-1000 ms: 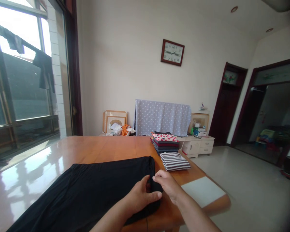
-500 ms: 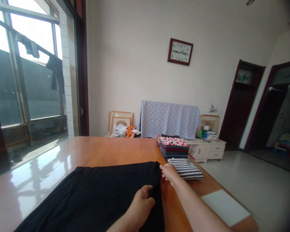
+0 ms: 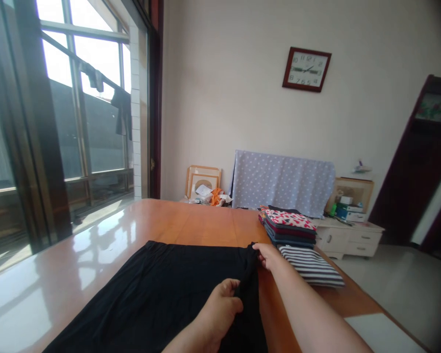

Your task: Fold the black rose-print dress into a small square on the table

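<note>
A black garment [image 3: 161, 289] lies spread over the near part of the wooden table; its exact kind does not show. My left hand [image 3: 222, 306] pinches the cloth near its right side, thumb and forefinger closed on a raised fold. At the garment's far right corner, my right hand [image 3: 266, 256] grips the edge, which is bunched up under the fingers. Just right of that hand lies a folded striped garment [image 3: 310, 264]. Behind it rises a stack of folded clothes [image 3: 288, 228], with a red, black and white patterned piece near the top.
The glossy table [image 3: 191, 220] reaches toward the back wall. A white sheet [image 3: 384, 333] lies at its right edge. Beyond stand a polka-dot cloth cover [image 3: 282, 181], a white cabinet [image 3: 349, 240] and picture frames [image 3: 204, 179]. Glass windows [image 3: 95, 117] are on the left.
The view has turned left, so the room appears shifted right. Both hands keep their hold on the black garment, and its right edge is now lifted and folded slightly inward.
</note>
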Demonstrator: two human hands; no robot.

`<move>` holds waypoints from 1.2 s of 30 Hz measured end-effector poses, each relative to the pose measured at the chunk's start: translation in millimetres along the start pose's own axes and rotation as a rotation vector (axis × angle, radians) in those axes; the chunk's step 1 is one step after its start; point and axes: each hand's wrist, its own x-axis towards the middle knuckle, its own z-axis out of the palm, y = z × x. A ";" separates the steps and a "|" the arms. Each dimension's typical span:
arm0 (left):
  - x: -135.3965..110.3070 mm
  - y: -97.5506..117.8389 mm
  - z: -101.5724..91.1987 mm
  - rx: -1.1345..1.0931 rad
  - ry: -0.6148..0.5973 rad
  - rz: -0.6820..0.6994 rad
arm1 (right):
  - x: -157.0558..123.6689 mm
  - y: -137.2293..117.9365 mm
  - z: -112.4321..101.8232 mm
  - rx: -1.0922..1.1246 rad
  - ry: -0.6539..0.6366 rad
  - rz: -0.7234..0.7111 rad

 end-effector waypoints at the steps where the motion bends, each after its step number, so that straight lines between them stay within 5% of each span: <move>1: -3.7 3.6 -5.6 -0.020 -0.004 0.007 | -0.4 -2.6 4.4 -0.005 -0.013 0.015; 8: -36.3 20.6 -48.5 -0.030 0.057 0.049 | -12.0 -29.1 62.2 -0.041 -0.119 0.024; 14: -67.4 30.5 -64.9 0.055 0.157 0.072 | -31.4 -41.1 119.7 -0.083 -0.178 -0.009; 24: -98.8 39.8 -111.6 0.217 0.182 -0.010 | -63.5 -27.7 185.4 -0.054 -0.324 -0.013; 29: -96.5 44.9 -130.1 0.437 0.179 -0.015 | -70.4 -22.8 181.8 0.043 -0.315 -0.037; 36: -82.3 46.9 -137.3 0.524 0.302 0.022 | -83.1 -11.3 123.0 0.129 -0.295 -0.117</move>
